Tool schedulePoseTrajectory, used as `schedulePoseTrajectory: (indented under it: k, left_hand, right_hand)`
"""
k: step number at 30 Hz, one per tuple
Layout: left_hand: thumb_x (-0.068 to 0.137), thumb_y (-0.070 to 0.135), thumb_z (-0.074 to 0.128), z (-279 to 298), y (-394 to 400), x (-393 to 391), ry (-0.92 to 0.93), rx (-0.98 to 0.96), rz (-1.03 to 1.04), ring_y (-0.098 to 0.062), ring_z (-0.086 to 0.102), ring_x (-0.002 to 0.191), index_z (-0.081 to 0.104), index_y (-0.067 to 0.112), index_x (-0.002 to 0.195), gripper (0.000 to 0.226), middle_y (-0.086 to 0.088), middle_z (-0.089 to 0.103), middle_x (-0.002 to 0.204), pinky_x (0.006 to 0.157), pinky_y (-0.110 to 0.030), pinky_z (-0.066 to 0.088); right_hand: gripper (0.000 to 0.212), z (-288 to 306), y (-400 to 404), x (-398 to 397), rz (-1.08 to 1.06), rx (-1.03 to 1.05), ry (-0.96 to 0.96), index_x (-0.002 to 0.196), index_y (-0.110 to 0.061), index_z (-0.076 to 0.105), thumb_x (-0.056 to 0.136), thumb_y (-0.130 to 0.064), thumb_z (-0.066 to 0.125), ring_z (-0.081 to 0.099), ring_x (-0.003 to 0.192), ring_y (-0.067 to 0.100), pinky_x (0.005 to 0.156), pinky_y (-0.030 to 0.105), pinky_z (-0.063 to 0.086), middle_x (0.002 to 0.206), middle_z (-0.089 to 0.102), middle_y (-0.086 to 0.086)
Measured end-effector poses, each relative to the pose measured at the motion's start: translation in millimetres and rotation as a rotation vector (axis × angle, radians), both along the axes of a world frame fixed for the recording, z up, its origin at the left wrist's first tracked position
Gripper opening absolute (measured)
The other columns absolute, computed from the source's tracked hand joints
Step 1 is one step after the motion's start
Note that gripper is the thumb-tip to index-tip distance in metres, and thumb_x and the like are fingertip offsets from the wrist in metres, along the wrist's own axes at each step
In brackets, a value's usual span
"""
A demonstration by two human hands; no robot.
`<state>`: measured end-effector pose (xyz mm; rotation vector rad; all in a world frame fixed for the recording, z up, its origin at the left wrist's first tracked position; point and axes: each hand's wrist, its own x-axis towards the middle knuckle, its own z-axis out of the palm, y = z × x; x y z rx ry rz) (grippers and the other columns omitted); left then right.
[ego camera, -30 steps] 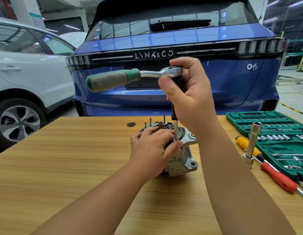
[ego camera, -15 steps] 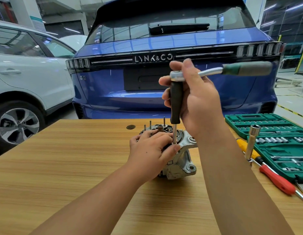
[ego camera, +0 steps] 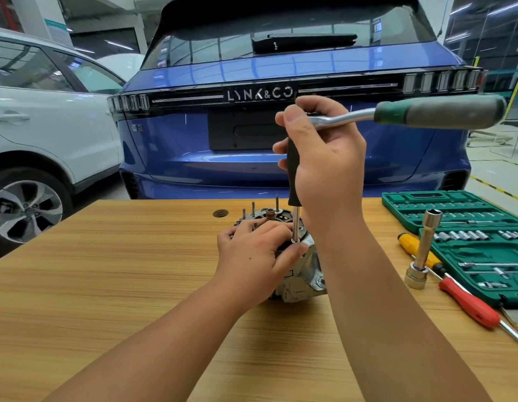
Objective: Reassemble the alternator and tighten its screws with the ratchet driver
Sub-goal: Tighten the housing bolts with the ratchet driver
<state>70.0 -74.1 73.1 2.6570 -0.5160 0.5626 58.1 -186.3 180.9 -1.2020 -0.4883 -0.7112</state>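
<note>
Tightening step under way. Alternator (ego camera: 301, 274) near table (ego camera: 106, 285) middle, toward far edge. Left hand (ego camera: 252, 256) curls over its top, steadying. Right hand (ego camera: 327, 166) grips ratchet (ego camera: 426, 113) head and upright black extension; socket sits on 1 screw. Next: swing handle, keep shaft vertical.

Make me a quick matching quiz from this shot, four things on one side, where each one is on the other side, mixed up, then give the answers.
Things:
1. ratchet driver
2. alternator
3. red-handled screwdriver
4. green socket case

Places:
A. lying on the table beside the case
B. open at the table's right edge
C. upright in the right hand
D. under the left hand

Pairs: 1-C, 2-D, 3-A, 4-B
</note>
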Motion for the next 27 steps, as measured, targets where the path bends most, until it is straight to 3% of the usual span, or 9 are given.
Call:
schedulePoseTrajectory:
  k: [3, 6, 9, 13, 18, 22, 27]
  left_hand:
    - [0.081, 0.076, 0.009, -3.1, 0.3, 1.2, -0.026, 0.029, 0.01, -0.007, 0.033, 0.131, 0.041, 0.051, 0.088, 0.042, 0.037, 0.049, 0.119, 0.094, -0.033, 0.012]
    - [0.082, 0.077, 0.011, -2.0, 5.5, 4.8, -0.041, 0.046, -0.027, -0.008, 0.032, 0.131, 0.051, 0.05, 0.1, 0.051, 0.041, 0.044, 0.121, 0.094, -0.032, 0.011]
    - [0.084, 0.077, 0.013, -2.7, 5.5, 6.3, -0.058, 0.065, -0.02, -0.009, 0.032, 0.131, 0.056, 0.047, 0.112, 0.06, 0.036, 0.048, 0.134, 0.096, -0.034, 0.012]
    - [0.086, 0.077, 0.012, -5.7, 2.5, 4.9, -0.064, 0.057, 0.004, -0.009, 0.032, 0.13, 0.052, 0.049, 0.108, 0.054, 0.035, 0.049, 0.134, 0.094, -0.034, 0.011]
    - [0.087, 0.077, 0.012, -4.9, 3.4, 5.3, -0.057, 0.031, -0.009, -0.008, 0.033, 0.132, 0.054, 0.049, 0.113, 0.056, 0.033, 0.05, 0.136, 0.097, -0.036, 0.011]
    - [0.088, 0.075, 0.009, -5.4, 2.6, 5.0, -0.04, 0.045, 0.001, -0.009, 0.032, 0.132, 0.051, 0.051, 0.119, 0.058, 0.031, 0.051, 0.136, 0.099, -0.037, 0.011]
    - [0.085, 0.076, 0.009, -2.0, 4.2, 4.5, -0.02, 0.044, -0.021, -0.005, 0.03, 0.131, 0.054, 0.05, 0.115, 0.06, 0.033, 0.05, 0.133, 0.097, -0.035, 0.009]
  right_hand:
    - [0.016, 4.6, -5.1, -1.0, 0.238, 0.132, 0.158, 0.108, -0.007, 0.056, 0.103, -0.021, 0.051, 0.068, 0.071, 0.019, 0.066, 0.032, 0.053, 0.088, 0.075, 0.011]
    - [0.03, 20.9, -13.7, 2.7, 0.476, 0.216, 0.361, 0.076, -0.009, 0.052, 0.101, -0.024, 0.043, 0.053, 0.051, 0.019, 0.054, 0.028, 0.044, 0.063, 0.061, 0.008]
    - [0.033, 39.4, -18.5, 11.3, 0.51, 0.009, 0.586, 0.068, -0.021, 0.037, 0.098, -0.032, 0.043, 0.039, 0.044, 0.016, 0.055, 0.026, 0.037, 0.052, 0.046, -0.001]
    - [0.021, 49.9, -18.1, 15.3, 0.499, -0.165, 0.7, 0.074, -0.021, 0.041, 0.092, -0.03, 0.046, 0.033, 0.045, 0.013, 0.055, 0.027, 0.031, 0.051, 0.037, -0.006]
    - [0.017, 48.3, -7.3, 7.7, 0.416, -0.106, 0.658, 0.084, -0.014, 0.046, 0.092, -0.025, 0.036, 0.034, 0.043, 0.015, 0.051, 0.024, 0.028, 0.051, 0.041, -0.001]
    - [0.018, 35.9, 2.4, 7.4, 0.44, 0.156, 0.512, 0.095, -0.007, 0.045, 0.097, -0.02, 0.035, 0.046, 0.045, 0.018, 0.041, 0.02, 0.037, 0.064, 0.053, 0.01]
    - [0.02, 6.2, 0.5, 10.4, 0.601, 0.219, 0.179, 0.105, -0.009, 0.05, 0.098, -0.018, 0.033, 0.054, 0.064, 0.028, 0.057, 0.028, 0.048, 0.084, 0.067, 0.022]
